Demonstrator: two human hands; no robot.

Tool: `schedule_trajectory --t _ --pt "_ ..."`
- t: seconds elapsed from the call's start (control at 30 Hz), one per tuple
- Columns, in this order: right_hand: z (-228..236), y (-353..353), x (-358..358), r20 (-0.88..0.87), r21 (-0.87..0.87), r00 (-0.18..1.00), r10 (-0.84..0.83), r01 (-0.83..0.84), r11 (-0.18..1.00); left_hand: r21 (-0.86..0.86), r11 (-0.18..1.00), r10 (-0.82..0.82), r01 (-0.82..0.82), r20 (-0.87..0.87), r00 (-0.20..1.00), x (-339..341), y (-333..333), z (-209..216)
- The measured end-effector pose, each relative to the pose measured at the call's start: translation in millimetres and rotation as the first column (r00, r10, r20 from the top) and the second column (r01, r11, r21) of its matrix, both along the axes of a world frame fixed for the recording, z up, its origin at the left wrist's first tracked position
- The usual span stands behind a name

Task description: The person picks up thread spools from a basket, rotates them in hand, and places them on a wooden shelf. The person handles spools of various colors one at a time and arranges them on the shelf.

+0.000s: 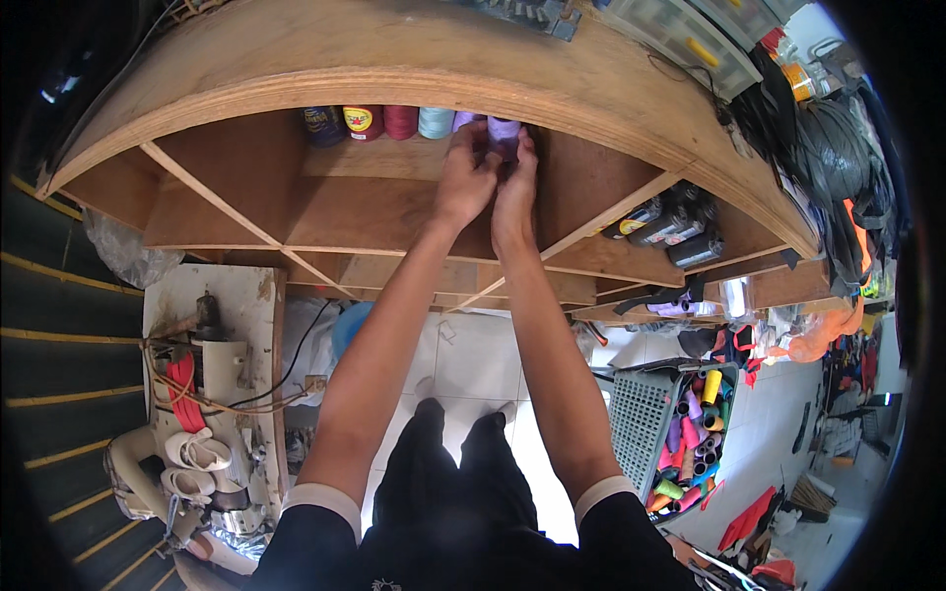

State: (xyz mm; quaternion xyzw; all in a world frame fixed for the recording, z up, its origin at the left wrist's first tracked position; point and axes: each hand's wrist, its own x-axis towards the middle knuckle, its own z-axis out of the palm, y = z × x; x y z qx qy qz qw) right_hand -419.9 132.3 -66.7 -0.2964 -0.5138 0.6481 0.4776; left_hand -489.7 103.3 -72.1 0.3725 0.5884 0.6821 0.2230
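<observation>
Holding a purple thread cone (504, 130) roughly upright inside a wooden shelf (315, 59), at the right end of a row. Clamping its right side with the fingers of the right hand (516, 192); bending the fingers of the left hand (467, 175) in at its near left side, with firmness of contact impossible to tell. Best, probably, to grip low and square and to move straight near or far, to avoid tipping the second purple cone (463, 119) just to the left. Note, farther left, a light blue cone (436, 123) and a dark red cone (400, 122). Mind the top board's edge (296, 92), overhanging the row, and the right divider (581, 172), just beside the right hand. Find more open room left and near, over bare boards (374, 212). See, well apart at near right, a green basket (636, 419) of mixed cones (698, 424).
</observation>
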Motion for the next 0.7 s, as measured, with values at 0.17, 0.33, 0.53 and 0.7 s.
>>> schedule_trajectory --t 0.17,0.33,0.53,0.7 --pt "11.3 4.4 -7.2 0.002 -0.045 1.000 -0.028 0.028 0.999 -0.040 0.999 -0.010 0.007 -0.071 0.997 2.2 6.8 3.6" --pt "29.8 4.8 -10.5 -0.105 -0.105 0.993 0.054 -0.065 0.992 0.052 0.999 0.000 0.010 -0.185 0.983 0.1 15.8 -3.3" --pt "17.7 20.7 -14.1 -0.089 -0.090 0.992 0.087 -0.095 0.991 0.032 0.999 -0.027 0.036 -0.240 0.970 -3.0 18.6 -5.2" --pt "2.7 29.4 -18.6 -0.052 -0.100 0.994 0.094 -0.098 0.990 0.005 1.000 -0.010 0.012 -0.262 0.965 -3.3 15.2 -4.6"
